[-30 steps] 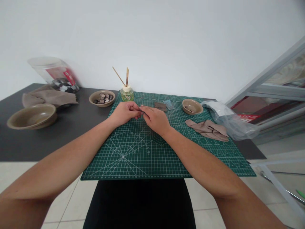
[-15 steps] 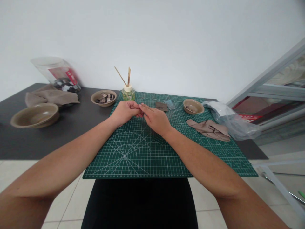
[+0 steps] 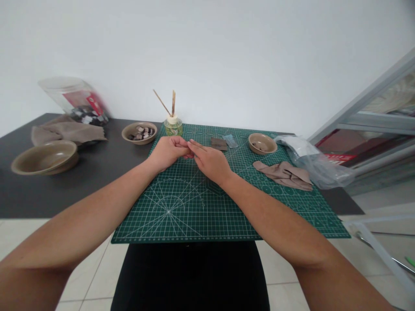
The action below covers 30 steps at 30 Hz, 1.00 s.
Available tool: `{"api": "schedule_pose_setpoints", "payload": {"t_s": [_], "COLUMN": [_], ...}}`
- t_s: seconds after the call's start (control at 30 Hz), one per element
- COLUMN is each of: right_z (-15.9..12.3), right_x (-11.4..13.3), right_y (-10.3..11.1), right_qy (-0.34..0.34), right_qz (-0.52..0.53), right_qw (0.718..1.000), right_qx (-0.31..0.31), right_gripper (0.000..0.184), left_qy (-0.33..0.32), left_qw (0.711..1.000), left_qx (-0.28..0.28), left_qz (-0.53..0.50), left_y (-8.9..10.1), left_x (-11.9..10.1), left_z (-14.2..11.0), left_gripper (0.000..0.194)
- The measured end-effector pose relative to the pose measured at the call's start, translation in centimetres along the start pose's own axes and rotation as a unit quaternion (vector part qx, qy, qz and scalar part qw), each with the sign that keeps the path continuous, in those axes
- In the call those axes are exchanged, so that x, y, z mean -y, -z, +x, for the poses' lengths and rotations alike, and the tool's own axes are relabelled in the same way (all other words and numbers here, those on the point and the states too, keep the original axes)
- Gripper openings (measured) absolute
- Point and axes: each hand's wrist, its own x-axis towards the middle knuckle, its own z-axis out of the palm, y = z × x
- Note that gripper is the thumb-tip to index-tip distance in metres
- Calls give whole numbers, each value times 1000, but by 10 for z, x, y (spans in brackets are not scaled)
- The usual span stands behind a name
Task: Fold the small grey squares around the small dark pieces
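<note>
Over the far middle of the green cutting mat, my left hand is curled into a loose fist and my right hand meets it with fingers pressed together. The fingertips of both hands touch at a small spot; whatever they pinch is hidden between them. Just beyond the hands lie a small dark brown piece and a little pale blue packet on the mat.
A reed diffuser stands behind the hands. A tan bowl of small pieces, a larger tan bowl, grey-brown cloth and a tipped jar lie left. Right: a small bowl, folded fabric, a plastic bag.
My hands have drawn closer together, the left fist curling tighter against the right fingers. The thin dark thing seen between the fingertips a second ago is hidden.
</note>
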Motion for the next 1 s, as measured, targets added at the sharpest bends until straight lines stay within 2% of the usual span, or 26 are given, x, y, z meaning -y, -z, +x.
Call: {"api": "schedule_pose_setpoints", "payload": {"t_s": [0.2,0.4,0.53,0.77,1.0], "right_z": [-3,-2,-1,1,5], "right_x": [-8,-6,-8,-20,-22], "right_y": [-3,-8,-10,-14,-13], "right_qy": [-12,14,9,-50,-21], "right_qz": [46,57,68,102,106], "right_qw": [998,998,997,987,988], "right_qx": [-42,-30,-35,-112,-111], "right_gripper": [51,53,52,37,31], "left_qy": [1,-19,-17,-5,-25], "left_qw": [999,1000,1000,998,995], "left_qx": [1,14,15,34,52], "left_qz": [-51,14,-6,-56,-82], "left_y": [-1,2,1,0,1], "left_x": [-1,2,2,4,7], "left_z": [0,1,1,4,6], "left_gripper": [31,14,18,32,33]}}
